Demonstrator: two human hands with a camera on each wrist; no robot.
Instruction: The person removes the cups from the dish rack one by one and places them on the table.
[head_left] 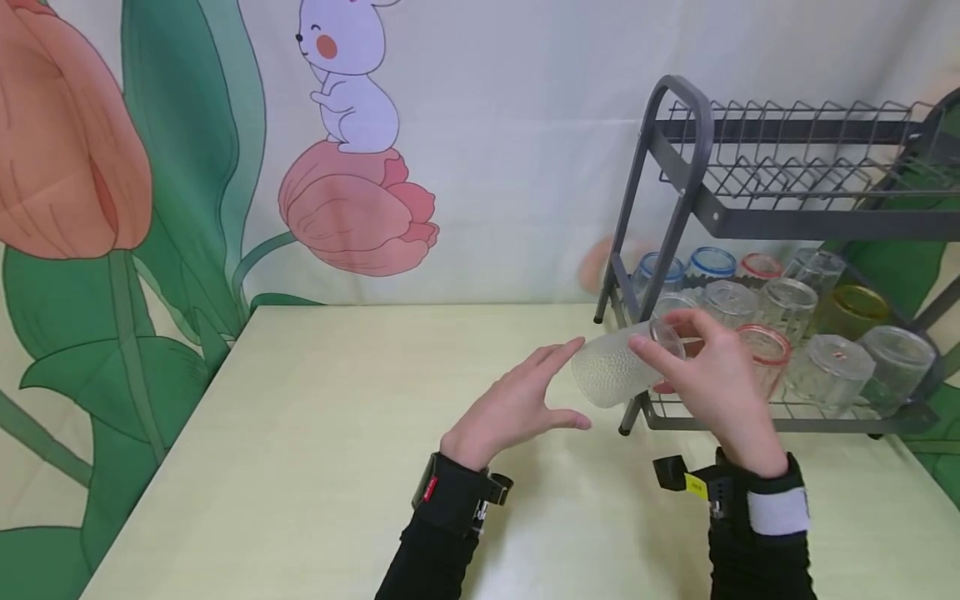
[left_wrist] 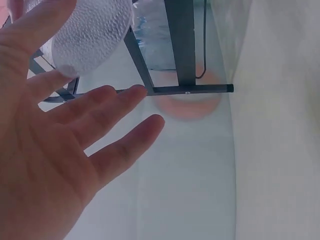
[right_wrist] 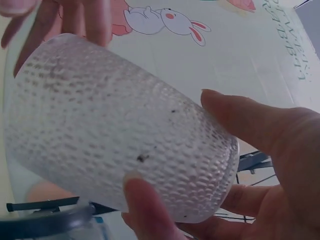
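A clear drinking glass with a dimpled, hammered surface (head_left: 611,367) is tilted over on its side in front of the rack. My right hand (head_left: 716,375) grips it near its right end, thumb on one side and fingers round the other. Small dark specks show on the glass (right_wrist: 105,120) in the right wrist view. My left hand (head_left: 517,404) is spread at the glass's other end, thumb apart from the fingers, with fingertips close to the wall. In the left wrist view the palm of the left hand (left_wrist: 55,150) faces up beside the glass (left_wrist: 90,37).
A dark grey two-tier dish rack (head_left: 825,223) stands at the right of the pale table (head_left: 337,433). Its lower shelf holds several upside-down glasses, among them a red-rimmed glass (head_left: 765,350) and an amber glass (head_left: 855,312). The upper wire tier (head_left: 795,179) overhangs them. A printed cloth (head_left: 510,150) hangs behind.
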